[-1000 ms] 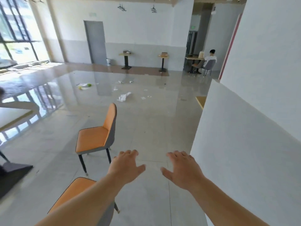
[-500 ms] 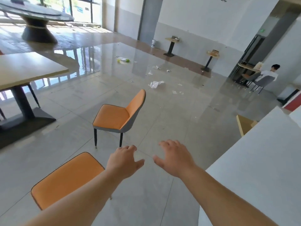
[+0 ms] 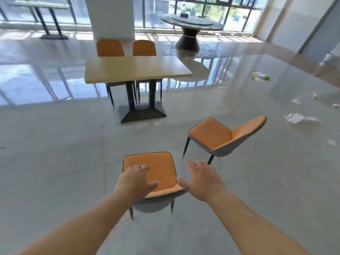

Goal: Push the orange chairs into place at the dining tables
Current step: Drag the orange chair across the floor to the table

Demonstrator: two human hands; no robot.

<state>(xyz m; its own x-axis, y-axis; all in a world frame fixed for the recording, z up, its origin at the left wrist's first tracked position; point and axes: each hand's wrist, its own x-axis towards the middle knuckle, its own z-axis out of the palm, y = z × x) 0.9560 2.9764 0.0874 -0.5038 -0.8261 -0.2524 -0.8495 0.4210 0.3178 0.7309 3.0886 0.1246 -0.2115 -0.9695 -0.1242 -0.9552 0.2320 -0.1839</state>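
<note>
1. Both forearms reach forward and down from the bottom of the view. The left hand (image 3: 135, 181) is spread, palm down, over the near chair (image 3: 152, 173), fingers apart and gripping nothing. I cannot tell whether the palm touches the seat or hovers just above it.

2. The right hand (image 3: 201, 181) is also open, fingers splayed, holding nothing. It sits just beside the chair's right rear corner, thumb near the backrest edge; contact is unclear.

3. Key relation: the near chair lies straight ahead and below the hands, backrest toward the person, seat facing away toward the wooden table (image 3: 136, 68). Its front-to-back line points roughly at the table's near side. The left hand is over the chair; the right is off to its side, so the left looks nearer to a hold.

4. Judgement: the next move calls for both hands to close on the backrest top, then a straight push forward.

5. A second loose chair (image 3: 220, 137) stands to the right and further off, turned sideways, backrest to the right, well apart from the table.

6. Two more orange chairs (image 3: 127, 48) sit tucked at the table's far side. The near side has none.

7. Beyond: a round table (image 3: 191, 23) by the windows; scraps of litter (image 3: 299, 117) on the floor at right.
</note>
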